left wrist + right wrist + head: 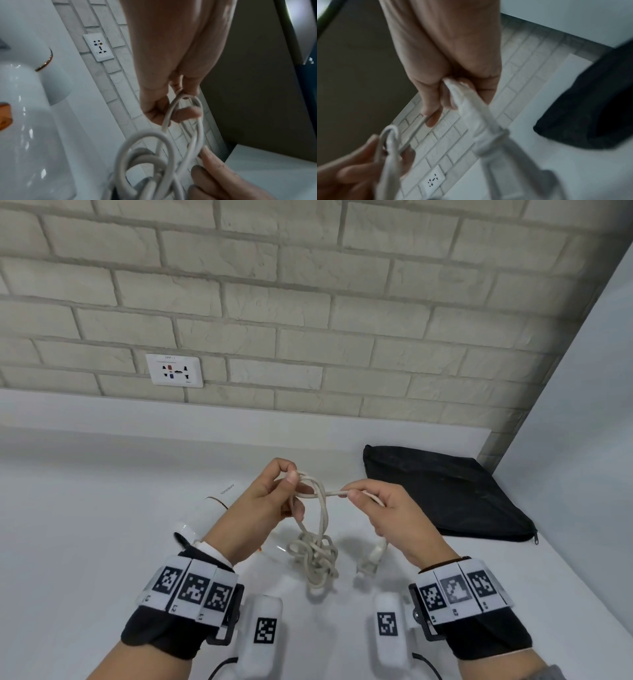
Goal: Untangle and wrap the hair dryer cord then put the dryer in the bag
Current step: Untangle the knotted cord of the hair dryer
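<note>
The white hair dryer [210, 510] lies on the white counter behind my left forearm, seen large and close as the dryer [24, 121] in the left wrist view. Its white cord [317, 556] hangs in a knotted tangle between my hands. My left hand [277, 494] pinches a raised loop of cord [185, 105] above the knot. My right hand [373, 508] grips a cord strand [467, 102] pulled sideways out of that loop, and the plug [371, 559] dangles below it. The black bag [448, 494] lies flat at the right rear.
A brick wall with a white socket plate [174, 370] stands behind the counter [85, 525]. A pale side wall [589, 422] closes off the right. The bag's zipper end [534, 537] points toward the counter's right edge.
</note>
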Motion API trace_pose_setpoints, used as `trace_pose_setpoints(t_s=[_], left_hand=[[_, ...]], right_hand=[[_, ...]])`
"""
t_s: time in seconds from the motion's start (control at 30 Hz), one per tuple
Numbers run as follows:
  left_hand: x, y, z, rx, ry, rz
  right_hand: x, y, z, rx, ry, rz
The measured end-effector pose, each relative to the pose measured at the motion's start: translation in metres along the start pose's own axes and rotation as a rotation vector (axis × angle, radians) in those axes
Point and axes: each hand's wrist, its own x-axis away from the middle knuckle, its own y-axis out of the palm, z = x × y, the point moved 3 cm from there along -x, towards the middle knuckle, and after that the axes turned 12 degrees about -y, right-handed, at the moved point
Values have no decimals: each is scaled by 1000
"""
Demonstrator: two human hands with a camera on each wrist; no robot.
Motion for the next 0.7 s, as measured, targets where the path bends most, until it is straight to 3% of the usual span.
trace_pose_setpoints(t_s=[0.1, 0.2, 0.33, 0.4, 0.47, 0.57, 0.7], left_hand=[[5, 5, 2, 33, -14, -63], [8, 8, 7, 46, -7, -90], [13, 12, 9, -21, 16, -129], [13, 14, 8, -70, 56, -91], [11, 13, 7, -129, 87, -6], [8, 13, 6, -141, 89, 29], [7, 12, 2, -226, 65, -9]], right_hand=[[-4, -7, -2, 223, -153, 80], [-6, -3, 1, 394, -185, 61], [-5, 8, -5, 369, -147, -31], [-4, 12, -14, 214, -124, -14], [-1, 18, -23, 26, -81, -92], [2, 25, -23, 155, -96, -193], [2, 31, -20, 334, -176, -133]])
